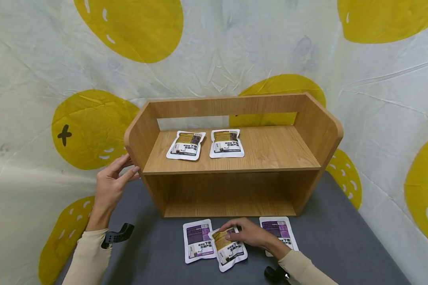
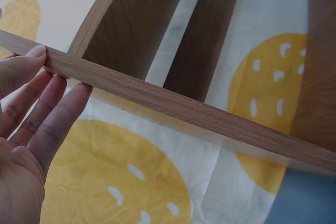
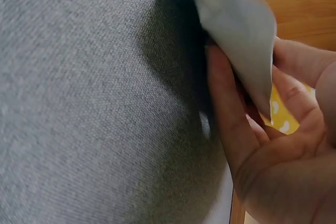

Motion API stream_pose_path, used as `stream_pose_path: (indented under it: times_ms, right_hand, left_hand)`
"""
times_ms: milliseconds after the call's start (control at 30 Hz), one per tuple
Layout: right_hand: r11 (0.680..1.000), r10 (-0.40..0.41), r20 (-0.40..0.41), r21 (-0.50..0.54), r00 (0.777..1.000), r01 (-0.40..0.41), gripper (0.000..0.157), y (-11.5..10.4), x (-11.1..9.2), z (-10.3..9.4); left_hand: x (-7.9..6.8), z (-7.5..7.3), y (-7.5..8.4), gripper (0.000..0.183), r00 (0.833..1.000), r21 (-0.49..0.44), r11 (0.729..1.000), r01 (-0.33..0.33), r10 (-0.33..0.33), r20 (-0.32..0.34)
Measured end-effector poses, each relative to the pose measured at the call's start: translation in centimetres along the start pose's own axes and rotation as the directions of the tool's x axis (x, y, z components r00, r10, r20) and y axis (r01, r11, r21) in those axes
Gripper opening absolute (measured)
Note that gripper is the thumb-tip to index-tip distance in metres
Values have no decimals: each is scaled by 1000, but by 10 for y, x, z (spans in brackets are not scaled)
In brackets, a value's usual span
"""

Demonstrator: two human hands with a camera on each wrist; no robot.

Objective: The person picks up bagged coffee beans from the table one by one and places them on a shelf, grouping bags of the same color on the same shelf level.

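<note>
A two-tier wooden shelf (image 1: pixel 232 171) stands on the grey table. At its left side panel is my left hand (image 1: pixel 112 180), its thumb and fingers pinching the panel's edge (image 2: pixel 157 100). In front of the shelf, my right hand (image 1: pixel 247 233) pinches a white-and-gold pouch (image 1: pixel 230 251) by its upper part. This pouch overlaps the right edge of a white-and-purple pouch (image 1: pixel 196 247). From the right wrist, the held pouch's plain pale back (image 3: pixel 239 24) shows between thumb and fingers (image 3: pixel 226 93). A second purple pouch (image 1: pixel 279 229) lies to the right, partly hidden by the right hand and wrist.
On the upper board lie two more white-and-gold pouches, a left one (image 1: pixel 186 145) and a right one (image 1: pixel 226 143). The grey tabletop (image 1: pixel 328 237) extends around the shelf. Behind hangs a pale curtain (image 1: pixel 214 47) with yellow shapes. Each wrist wears a black strap (image 1: pixel 117 234).
</note>
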State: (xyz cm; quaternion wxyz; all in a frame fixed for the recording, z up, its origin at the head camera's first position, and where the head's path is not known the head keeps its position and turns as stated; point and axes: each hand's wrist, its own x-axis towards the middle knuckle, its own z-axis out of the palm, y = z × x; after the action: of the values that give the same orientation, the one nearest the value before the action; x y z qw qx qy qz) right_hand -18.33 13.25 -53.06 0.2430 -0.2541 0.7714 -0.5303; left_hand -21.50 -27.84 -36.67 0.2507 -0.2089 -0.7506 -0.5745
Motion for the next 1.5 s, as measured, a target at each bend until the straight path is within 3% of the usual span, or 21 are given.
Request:
stream_pose_path:
  times_ms: [100, 633, 867, 1067, 1500]
  right_hand:
    - [999, 34, -21, 4, 999, -34, 32, 0, -1, 0]
    - [1000, -1, 26, -1, 1000, 1, 39, -6, -9, -5]
    - [1000, -21, -4, -1, 1000, 21, 28, -11, -10, -6]
    - [999, 29, -50, 48, 998, -27, 17, -20, -12, -7]
    - [990, -20, -50, 140, 999, 27, 32, -39, -18, -17]
  left_hand:
    - [0, 0, 0, 57, 1000, 8, 1000, 4, -4, -2]
    - [-1, 0, -1, 56, 1000, 10, 1000, 6, -6, -6]
    - [0, 0, 1, 56, 1000, 3, 1000, 7, -7, -5]
    - [0, 1, 1, 56, 1000, -6, 1000, 6, -6, -2]
    - [0, 0, -1, 56, 1000, 4, 1000, 4, -4, -1]
